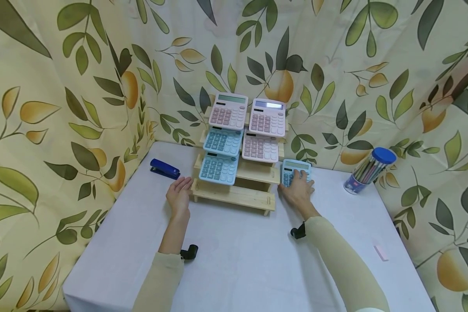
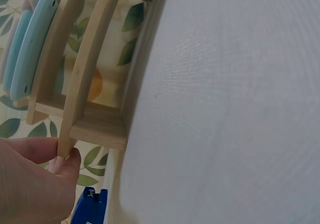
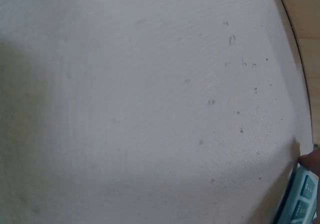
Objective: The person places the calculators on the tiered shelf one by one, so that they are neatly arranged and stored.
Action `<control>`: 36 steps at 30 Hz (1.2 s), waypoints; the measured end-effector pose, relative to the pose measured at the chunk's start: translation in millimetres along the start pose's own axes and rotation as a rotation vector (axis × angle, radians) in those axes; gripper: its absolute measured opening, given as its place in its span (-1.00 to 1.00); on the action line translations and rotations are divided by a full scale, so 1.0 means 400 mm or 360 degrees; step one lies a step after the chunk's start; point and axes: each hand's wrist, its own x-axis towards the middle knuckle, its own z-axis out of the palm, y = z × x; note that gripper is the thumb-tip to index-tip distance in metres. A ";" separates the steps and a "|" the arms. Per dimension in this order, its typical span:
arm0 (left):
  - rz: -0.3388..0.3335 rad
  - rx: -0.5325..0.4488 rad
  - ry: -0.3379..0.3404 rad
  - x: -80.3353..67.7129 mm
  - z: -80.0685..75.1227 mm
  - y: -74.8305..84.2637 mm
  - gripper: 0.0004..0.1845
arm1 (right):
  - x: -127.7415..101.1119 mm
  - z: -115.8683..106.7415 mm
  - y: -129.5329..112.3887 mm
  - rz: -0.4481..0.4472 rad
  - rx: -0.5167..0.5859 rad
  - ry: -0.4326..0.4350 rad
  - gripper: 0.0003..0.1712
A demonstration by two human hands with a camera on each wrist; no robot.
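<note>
A tiered wooden display rack (image 1: 234, 196) stands at the back of the table. My left hand (image 1: 178, 197) is at the left end of its lowest shelf; in the left wrist view the thumb and a finger pinch the plank's end (image 2: 70, 134). To the right of the rack, my right hand (image 1: 298, 190) holds a light blue calculator (image 1: 296, 164) by its sides, its lower part hidden under the hand. Only a corner of that calculator (image 3: 302, 196) and a fingertip enter the right wrist view. Two blue calculators (image 1: 218, 168) and three pink ones (image 1: 228, 110) lean on the upper shelves.
A dark blue stapler (image 1: 164, 169) lies left of the rack. At the right back stands a blue-lidded tub of pens (image 1: 368, 171), tilted in this view. A small pink bar (image 1: 381, 252) lies near the right edge. Patterned curtain (image 1: 327, 86) closes off the back and sides.
</note>
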 end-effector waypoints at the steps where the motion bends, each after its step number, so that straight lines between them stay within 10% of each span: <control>1: 0.0001 0.0002 -0.0001 0.000 0.000 0.000 -0.28 | 0.000 0.000 0.002 -0.0008 0.0014 0.0013 0.09; 36: 0.0007 0.0023 0.0001 -0.009 0.001 0.004 -0.29 | -0.117 -0.079 -0.024 -0.0212 0.0211 0.0254 0.07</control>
